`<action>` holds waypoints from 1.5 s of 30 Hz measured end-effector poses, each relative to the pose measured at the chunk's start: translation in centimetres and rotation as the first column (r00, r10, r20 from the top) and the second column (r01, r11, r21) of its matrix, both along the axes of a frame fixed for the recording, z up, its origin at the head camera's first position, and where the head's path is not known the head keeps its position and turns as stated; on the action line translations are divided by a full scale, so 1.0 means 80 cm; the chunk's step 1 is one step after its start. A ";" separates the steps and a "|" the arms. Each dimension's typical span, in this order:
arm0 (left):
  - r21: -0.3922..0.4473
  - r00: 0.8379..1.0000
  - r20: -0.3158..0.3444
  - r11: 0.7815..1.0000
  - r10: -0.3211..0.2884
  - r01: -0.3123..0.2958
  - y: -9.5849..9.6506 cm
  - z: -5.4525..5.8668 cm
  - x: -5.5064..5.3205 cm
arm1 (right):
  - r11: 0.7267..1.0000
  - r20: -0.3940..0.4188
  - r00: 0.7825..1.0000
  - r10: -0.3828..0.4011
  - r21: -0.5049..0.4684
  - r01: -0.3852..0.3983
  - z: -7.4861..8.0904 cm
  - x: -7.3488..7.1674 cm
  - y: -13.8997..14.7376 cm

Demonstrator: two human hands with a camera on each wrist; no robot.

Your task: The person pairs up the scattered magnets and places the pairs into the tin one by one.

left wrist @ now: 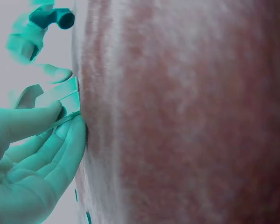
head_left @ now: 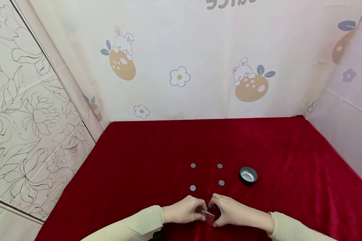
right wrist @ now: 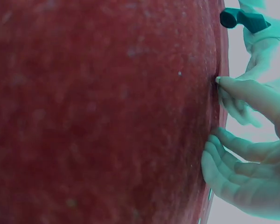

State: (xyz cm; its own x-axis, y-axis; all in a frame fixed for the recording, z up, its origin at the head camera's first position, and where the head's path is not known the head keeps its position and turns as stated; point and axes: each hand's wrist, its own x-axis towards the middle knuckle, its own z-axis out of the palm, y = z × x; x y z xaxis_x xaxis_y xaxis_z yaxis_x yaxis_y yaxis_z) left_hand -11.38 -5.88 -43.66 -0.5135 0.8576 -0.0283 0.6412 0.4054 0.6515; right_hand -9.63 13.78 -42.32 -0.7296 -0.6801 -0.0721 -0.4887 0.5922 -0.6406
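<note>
My left hand (head_left: 185, 209) pinches a small, thin rectangular plate (head_left: 209, 217) between thumb and fingers, low over the red cloth. The plate looks reddish and shiny, with a pale top edge. In the left wrist view, the thumb lies on a thin flat piece (left wrist: 60, 122), fingers beneath it, and more flat faces (left wrist: 71, 95) show just beyond. My right hand (head_left: 230, 211) is bent round the plate's right side, thumb tip right at its edge. Seen from the right wrist, that hand's thumb and fingers stand apart at the cloth, nothing between them.
Several small grey discs lie spread beyond the hands, among them a near left disc (head_left: 193, 188) and a near right disc (head_left: 221, 182). A small round metal tin (head_left: 248, 175) sits right of them. Red cloth (head_left: 138, 150) covers the table; patterned curtains (head_left: 199, 43) stand behind it.
</note>
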 end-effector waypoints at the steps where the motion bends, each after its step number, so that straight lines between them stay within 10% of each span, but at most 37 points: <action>1: 0.018 0.999 0.025 1.000 0.020 -0.021 -0.001 0.000 0.000 | 1.000 0.007 1.000 0.003 -0.009 -0.003 0.000 -0.001 0.001; 9: 0.141 0.923 0.325 0.954 0.208 -0.264 -0.008 0.010 -0.006 | 0.994 0.043 0.998 -0.047 -0.094 0.051 0.009 -0.008 0.019; 16: 0.171 0.872 0.415 0.920 0.258 -0.354 -0.001 0.015 -0.019 | 0.984 -0.034 0.993 -0.109 -0.149 0.103 0.019 -0.016 0.042; 28: 0.219 0.873 0.390 0.891 0.294 -0.398 0.023 0.055 -0.023 | 0.947 -0.203 0.932 -0.302 -0.177 0.269 0.028 -0.026 0.090; 39: 0.266 0.869 0.404 0.872 0.285 -0.410 0.051 0.025 -0.056 | 0.923 -0.337 0.861 -0.381 -0.198 0.331 0.028 -0.037 0.119; 45: 0.287 0.839 0.469 0.850 0.277 -0.441 0.070 0.023 -0.068 | 0.918 -0.361 0.845 -0.394 -0.194 0.345 0.028 -0.042 0.131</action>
